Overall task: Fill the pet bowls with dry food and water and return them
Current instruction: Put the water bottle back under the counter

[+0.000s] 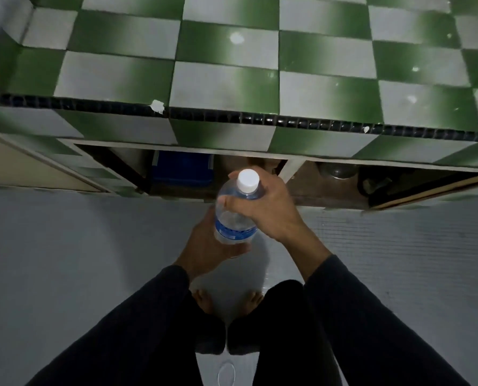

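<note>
Above the pale floor point(65, 260), just in front of the worktop's near edge, a clear plastic water bottle point(233, 218) with a blue label and a white screw cap point(248, 180) is held upright, tilted slightly toward the worktop. The left hand point(210, 246) grips its lower body, fingers curled round the far side. The right hand point(268, 207) wraps the bottle's shoulder just below the cap, thumb across the front; the cap is on. Dark sleeves point(357, 316) cover both arms, and bare feet point(204, 300) show below. Beyond the bottle stands the green-and-white chequered tiled worktop point(232, 65), its near edge trimmed in black. Under that edge are open compartments: a blue box point(182, 168) left of the bottle, and a metal pot point(338, 169), partly hidden, to the right.
</note>
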### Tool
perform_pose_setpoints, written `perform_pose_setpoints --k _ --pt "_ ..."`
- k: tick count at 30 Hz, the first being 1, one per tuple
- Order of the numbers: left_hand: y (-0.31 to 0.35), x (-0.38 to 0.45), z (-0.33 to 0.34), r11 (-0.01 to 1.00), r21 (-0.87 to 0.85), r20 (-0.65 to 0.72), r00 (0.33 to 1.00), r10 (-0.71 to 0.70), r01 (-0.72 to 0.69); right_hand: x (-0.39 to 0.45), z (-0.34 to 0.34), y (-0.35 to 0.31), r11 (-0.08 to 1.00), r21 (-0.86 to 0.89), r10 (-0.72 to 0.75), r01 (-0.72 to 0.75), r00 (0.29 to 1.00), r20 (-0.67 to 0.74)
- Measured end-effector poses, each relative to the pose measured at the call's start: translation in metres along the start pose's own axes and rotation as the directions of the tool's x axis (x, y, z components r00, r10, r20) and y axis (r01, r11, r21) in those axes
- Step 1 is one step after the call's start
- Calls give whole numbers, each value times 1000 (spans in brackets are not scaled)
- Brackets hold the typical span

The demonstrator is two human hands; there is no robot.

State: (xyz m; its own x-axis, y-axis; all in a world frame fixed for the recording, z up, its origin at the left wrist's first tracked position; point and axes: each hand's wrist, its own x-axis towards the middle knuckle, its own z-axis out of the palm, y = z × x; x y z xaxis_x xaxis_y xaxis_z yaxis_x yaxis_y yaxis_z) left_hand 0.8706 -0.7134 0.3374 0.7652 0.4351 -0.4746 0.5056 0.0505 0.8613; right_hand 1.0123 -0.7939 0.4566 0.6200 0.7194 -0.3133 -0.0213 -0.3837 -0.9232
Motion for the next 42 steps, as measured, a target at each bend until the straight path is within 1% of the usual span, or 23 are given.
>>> perform_pose_setpoints --k 2,5,9,14,18,23,29,32,37,42 --pt "-28 22 3 1000 -13 -2 1000 24 -24 18 6 30 1000 4 -20 20 1000 -10" --pt "-65 53 8 999 16 -2 999 52 -52 43 15 77 1000 12 -26 26 1000 -12" --pt "-121 99 19 991 33 -9 991 133 -133 78 26 144 999 12 -44 44 999 -20" --pt "-185 156 30 980 22 -32 980 197 -196 118 40 217 993 0 -118 118 992 -46" --pt "-218 193 34 974 12 -32 974 225 -225 143 48 258 985 7 -169 170 984 -61" --pt "-233 225 32 964 5 -23 964 266 -266 171 52 281 980 -13 -198 197 978 -68" --pt "-237 266 23 956 -2 4 956 294 -294 206 52 283 973 -17 -231 230 972 -45" --pt "-238 288 19 953 8 -9 953 302 -302 227 51 286 970 -7 -244 244 969 -36" --pt "-236 328 15 949 24 -1 949 314 -314 260 46 287 967 -59 -251 248 966 -59" --pt "-233 361 18 949 32 -46 948 315 -314 291 42 292 963 -58 -267 263 961 -73"
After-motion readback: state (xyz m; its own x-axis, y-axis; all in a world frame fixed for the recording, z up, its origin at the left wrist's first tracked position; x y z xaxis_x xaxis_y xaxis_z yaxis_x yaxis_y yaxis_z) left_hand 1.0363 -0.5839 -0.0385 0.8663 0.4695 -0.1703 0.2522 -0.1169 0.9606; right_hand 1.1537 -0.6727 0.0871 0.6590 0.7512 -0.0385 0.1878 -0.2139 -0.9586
